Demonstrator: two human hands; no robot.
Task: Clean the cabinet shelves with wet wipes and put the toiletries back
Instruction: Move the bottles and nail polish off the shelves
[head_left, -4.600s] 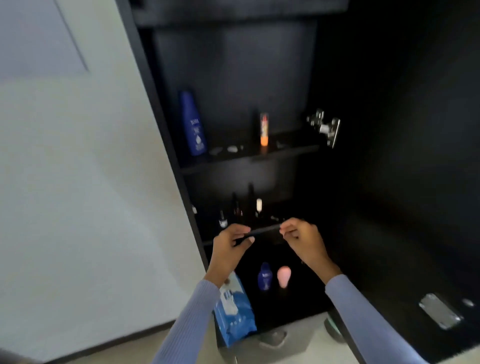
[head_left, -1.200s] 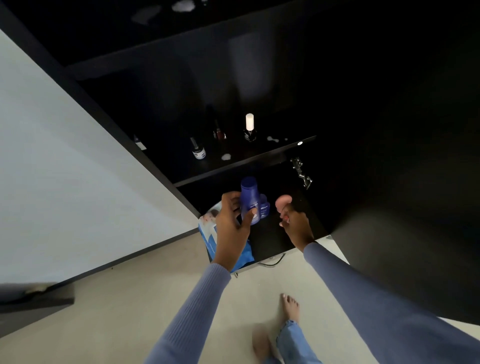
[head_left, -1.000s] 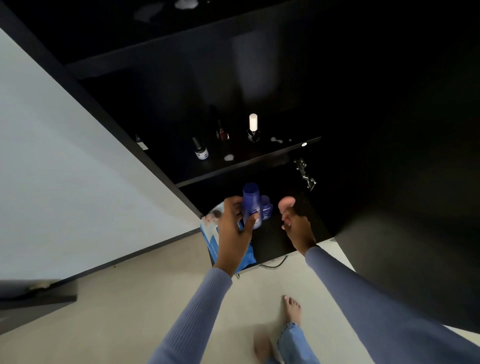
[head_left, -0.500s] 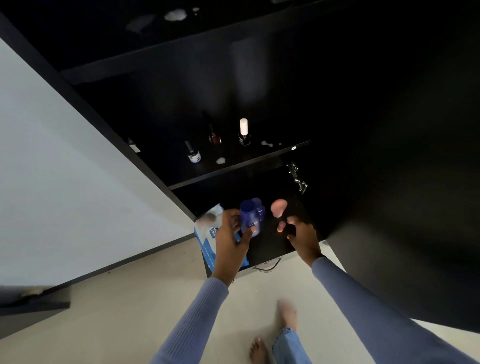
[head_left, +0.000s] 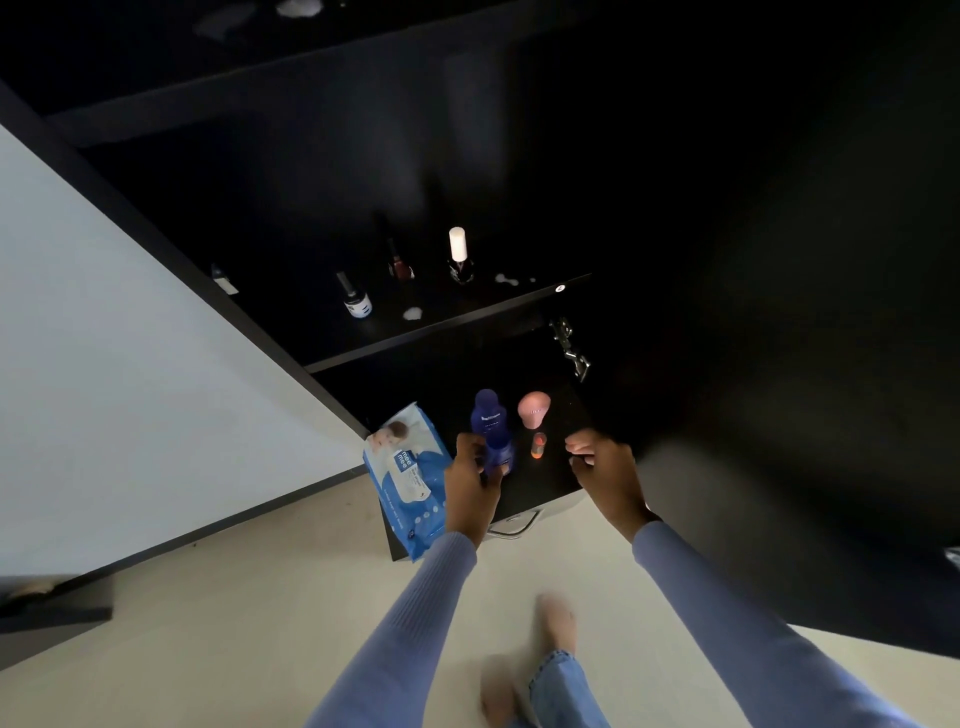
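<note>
Blue and upright, the bottle (head_left: 491, 426) is now standing on the bottom shelf (head_left: 550, 483) of the black cabinet (head_left: 311, 171), where half a second ago you were still carrying it in; your left hand (head_left: 471, 486) is still curling its fingers around the bottle's base. Your right hand (head_left: 605, 470) has let go of the pink sponge (head_left: 533, 409), which is now sitting just right of the bottle, and the small orange tube (head_left: 538, 445) is lying in front of the sponge; that hand is hovering further right of the bottle, fingers loosely curled and holding nothing. Just left of the bottle, the wet wipes pack (head_left: 408, 475) is leaning at the shelf's front corner, partly covered by your left wrist. Above the bottle, on the next shelf (head_left: 447, 325), three nail polish bottles are standing: one with a white label (head_left: 356, 299), a dark red one (head_left: 400, 265) and one with a white cap (head_left: 459, 254), with pale smears near them that you cannot identify. Up and right of the bottle, a metal hinge (head_left: 569, 351) is catching light. Below the bottle, your bare feet are blurring over the pale floor (head_left: 260, 597). Everything right of the bottle is sinking into darkness, and the cabinet's upper shelves are cut off by the frame.
</note>
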